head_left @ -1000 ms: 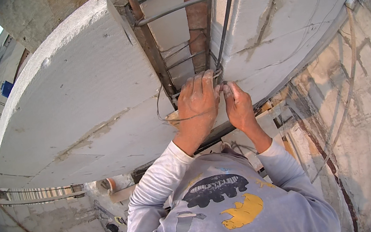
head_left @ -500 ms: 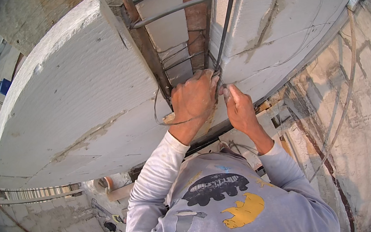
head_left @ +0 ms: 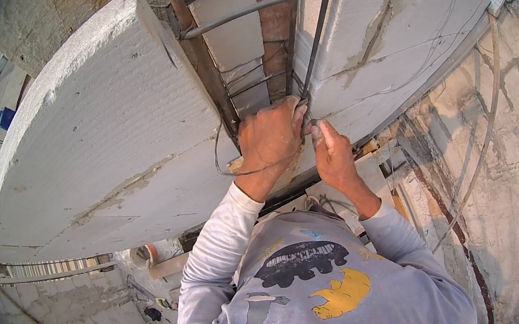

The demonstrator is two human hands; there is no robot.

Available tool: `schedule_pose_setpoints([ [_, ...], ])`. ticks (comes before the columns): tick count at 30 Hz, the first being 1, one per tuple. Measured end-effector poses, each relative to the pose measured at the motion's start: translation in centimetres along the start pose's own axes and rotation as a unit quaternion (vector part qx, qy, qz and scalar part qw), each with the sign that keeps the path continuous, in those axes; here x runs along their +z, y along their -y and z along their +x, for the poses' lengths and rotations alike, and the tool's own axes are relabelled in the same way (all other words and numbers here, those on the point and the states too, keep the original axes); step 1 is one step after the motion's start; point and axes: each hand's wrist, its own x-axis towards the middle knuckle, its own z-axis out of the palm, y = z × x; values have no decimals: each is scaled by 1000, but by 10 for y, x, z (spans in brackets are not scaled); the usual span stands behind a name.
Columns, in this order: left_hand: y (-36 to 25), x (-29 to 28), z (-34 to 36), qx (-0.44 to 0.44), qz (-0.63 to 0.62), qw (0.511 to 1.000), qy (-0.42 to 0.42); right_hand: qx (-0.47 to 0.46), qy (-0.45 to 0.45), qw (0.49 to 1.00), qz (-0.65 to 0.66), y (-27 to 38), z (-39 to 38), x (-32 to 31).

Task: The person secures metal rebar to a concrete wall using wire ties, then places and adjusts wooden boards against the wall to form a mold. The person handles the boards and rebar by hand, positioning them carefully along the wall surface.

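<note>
My left hand (head_left: 269, 135) is closed at the foot of the gap between two white block walls, its fingertips bunched against the upright rebar (head_left: 320, 27) and holding thin tie wire (head_left: 216, 157). A slack loop of this wire hangs beside that hand and crosses the wrist. Just to the right, my right hand (head_left: 334, 151) pinches a wire end between thumb and bent forefinger, close to the left fingertips. The exact twist or knot is hidden by the fingers. A bent steel stirrup (head_left: 261, 8) spans the rebars higher up.
White block walls stand on the left (head_left: 102, 131) and right (head_left: 400, 29). Loose thin wires (head_left: 422, 66) lie across the right one. A long hose or cable (head_left: 490, 129) runs along the stained concrete surface at right. Tools and cords (head_left: 153, 315) lie far below at lower left.
My right hand has shifted very slightly left and down, still pinching the wire. The left hand stays almost in place.
</note>
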Motion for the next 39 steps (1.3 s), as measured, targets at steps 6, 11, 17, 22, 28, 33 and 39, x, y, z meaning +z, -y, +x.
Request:
schedule_pose_setpoints([
  [6,-2,-1,0,-5,3,1000,6,-20,-35,999,-10,-3,-5,16],
  [11,-2,0,2,-18,-3,1000,10,-24,-55,998,7,-2,-6,26],
  [17,-2,-2,3,-9,-24,1000,7,-37,-58,997,24,-6,-5,29],
  [22,-3,-3,3,-10,-31,999,13,-33,-49,998,31,-2,-5,25],
  [28,-2,-2,2,-6,-39,999,8,-66,-77,994,48,-5,-7,30],
  [33,-2,-2,3,-9,-37,999,7,-48,-54,996,55,-5,-7,27],
  [39,-5,-4,3,-17,-39,999,13,-55,-50,996,54,-8,-7,31],
])
